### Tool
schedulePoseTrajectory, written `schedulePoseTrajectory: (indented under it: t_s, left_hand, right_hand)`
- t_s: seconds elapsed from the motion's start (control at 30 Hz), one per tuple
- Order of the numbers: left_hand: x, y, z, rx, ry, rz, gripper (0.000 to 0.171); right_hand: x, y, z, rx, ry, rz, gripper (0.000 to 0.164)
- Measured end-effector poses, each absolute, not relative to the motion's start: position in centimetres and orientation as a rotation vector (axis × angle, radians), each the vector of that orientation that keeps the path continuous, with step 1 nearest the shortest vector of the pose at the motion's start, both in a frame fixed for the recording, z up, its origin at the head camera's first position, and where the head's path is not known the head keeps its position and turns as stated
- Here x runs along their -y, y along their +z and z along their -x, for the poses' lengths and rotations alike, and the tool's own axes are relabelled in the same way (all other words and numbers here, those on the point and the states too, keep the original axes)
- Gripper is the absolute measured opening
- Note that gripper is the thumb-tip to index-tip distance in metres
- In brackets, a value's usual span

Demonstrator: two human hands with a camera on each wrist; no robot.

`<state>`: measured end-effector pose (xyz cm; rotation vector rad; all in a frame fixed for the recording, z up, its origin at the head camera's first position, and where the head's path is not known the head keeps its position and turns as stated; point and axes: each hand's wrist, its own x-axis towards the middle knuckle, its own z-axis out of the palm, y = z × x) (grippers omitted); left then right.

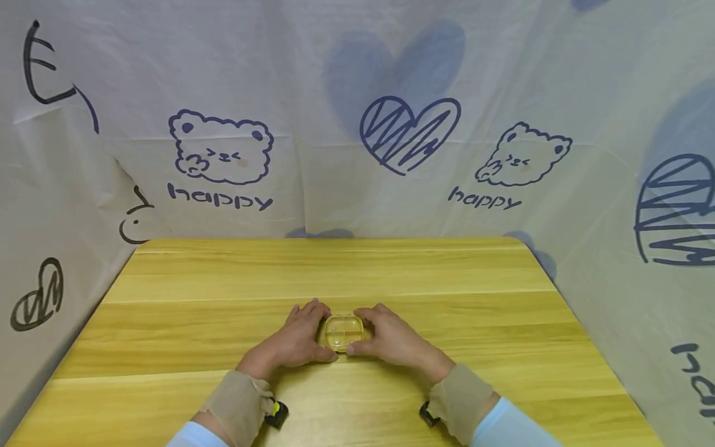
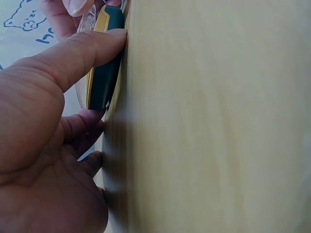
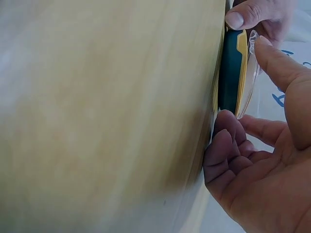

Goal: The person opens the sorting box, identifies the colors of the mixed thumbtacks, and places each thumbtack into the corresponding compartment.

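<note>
A small pill box [image 1: 344,332] with a clear lid lies flat on the wooden table, between both hands. Dividers cross its inside, seen through the lid. From the side, in the right wrist view, the pill box [image 3: 231,73] shows a dark green base and a yellow rim. My left hand [image 1: 298,337] holds its left side, thumb on the near face of the green base [image 2: 104,87] and fingers along the side and behind. My right hand [image 1: 395,338] grips the right side, its thumb at the front lip of the clear lid [image 3: 253,41] and its index finger behind.
Wood-grain table [image 1: 357,267] surrounds the hands. White cloth [image 1: 313,174] printed with bears, hearts and lettering hangs behind the table and at both sides. A small black device [image 1: 276,414] sits at the left wrist band, another black device [image 1: 429,414] at the right.
</note>
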<state>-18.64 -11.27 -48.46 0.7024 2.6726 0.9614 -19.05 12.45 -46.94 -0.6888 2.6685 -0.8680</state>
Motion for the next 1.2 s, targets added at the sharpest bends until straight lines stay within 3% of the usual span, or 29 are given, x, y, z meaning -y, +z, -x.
schedulePoseTrajectory:
  t_s: [1.2]
  left_hand:
    - [11.21, -48.14, 18.56, -2.677, 0.938, -0.71, 0.07]
  right_hand:
    - [-12.08, -46.87, 19.18, -2.669, -0.815, 0.676, 0.08]
